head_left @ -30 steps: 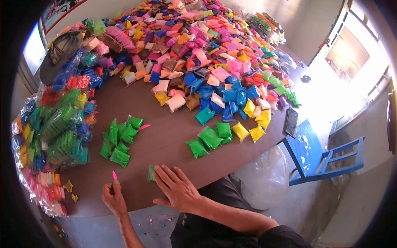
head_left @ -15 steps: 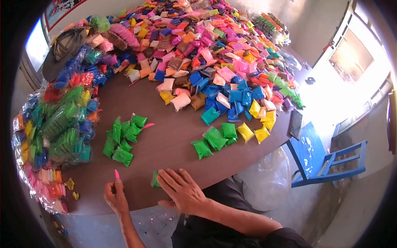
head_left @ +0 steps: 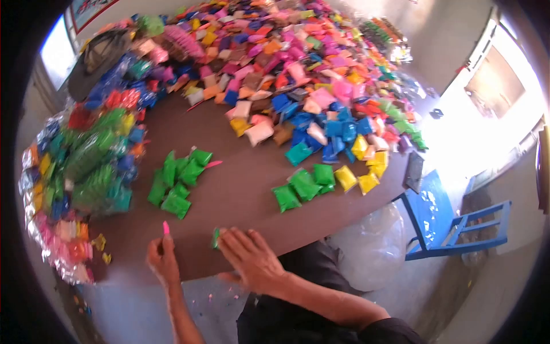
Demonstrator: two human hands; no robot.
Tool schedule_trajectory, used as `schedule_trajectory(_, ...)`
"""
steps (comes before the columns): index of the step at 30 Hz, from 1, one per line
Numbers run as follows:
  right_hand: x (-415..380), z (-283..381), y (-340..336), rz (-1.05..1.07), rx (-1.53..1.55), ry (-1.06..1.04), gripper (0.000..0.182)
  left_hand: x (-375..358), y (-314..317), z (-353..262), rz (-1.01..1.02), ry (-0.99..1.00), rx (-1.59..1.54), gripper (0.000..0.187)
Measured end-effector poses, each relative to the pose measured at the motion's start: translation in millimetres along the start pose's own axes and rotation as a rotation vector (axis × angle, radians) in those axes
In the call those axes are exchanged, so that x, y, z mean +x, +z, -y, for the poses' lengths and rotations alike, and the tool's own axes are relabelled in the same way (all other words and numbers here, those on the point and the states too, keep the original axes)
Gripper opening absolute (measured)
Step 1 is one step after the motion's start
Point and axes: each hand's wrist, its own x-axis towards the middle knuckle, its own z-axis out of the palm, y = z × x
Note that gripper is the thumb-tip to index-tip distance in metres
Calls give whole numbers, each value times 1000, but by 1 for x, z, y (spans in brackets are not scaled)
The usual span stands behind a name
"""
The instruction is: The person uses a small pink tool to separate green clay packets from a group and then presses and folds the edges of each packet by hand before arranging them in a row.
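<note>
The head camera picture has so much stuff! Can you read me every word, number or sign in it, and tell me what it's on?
There are none I can read.
Red-edged picture on the wall: cut off and too blurred.
Heap of colourful packets: too small and blurred.
Green packet at the right hand: mostly covered, no writing visible.

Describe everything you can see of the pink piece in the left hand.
The pink piece is small, slim and bright. Its free end points forward, seen against the brown tabletop. The left hand grips its near end, hiding that part. Blur leaves its material and any markings unclear.
</note>
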Motion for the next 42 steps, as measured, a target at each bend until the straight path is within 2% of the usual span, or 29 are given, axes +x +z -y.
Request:
schedule_trajectory(2,11,-5,-11,48,-16,18,81,0,-3,2,27,-21,42,29)
schedule_trajectory(4,12,-8,-4,-32,-1,8,81,-2,-1,-5,-6,-54,-20,30)
schedule_trajectory(7,11,-8,-2,-109,37,14,77,-4,-1,-4,27,5,3,30)
schedule_trajectory(11,7,-16,0,-174,64,-12,74,-18,-2,-29,86,27,-60,24)
schedule_trajectory(14,7,-16,3,-188,47,-20,63,-40,6,-57,166,7,-137,15)
schedule_trajectory(18,10,-16,3,-206,11,-10,53,-60,22,-81,237,138,-160,10)
schedule_trajectory(22,12,-15,4,-243,-8,-24,46,-56,41,-70,251,306,-36,7)
schedule_trajectory(24,13,-14,4,-251,-11,-25,43,-44,40,-58,270,279,22,6)
schedule_trajectory(28,13,-13,4,-271,-17,-22,42,-36,28,-77,302,183,-32,5)
schedule_trajectory(31,13,-13,3,-281,-12,-29,41,-39,35,-90,321,360,-60,5)
schedule_trajectory(38,13,-14,7,-313,2,-42,44,-14,48,-73,413,284,132,9)
schedule_trajectory(42,11,-18,10,-243,5,-40,49,-24,47,-102,399,323,20,11)
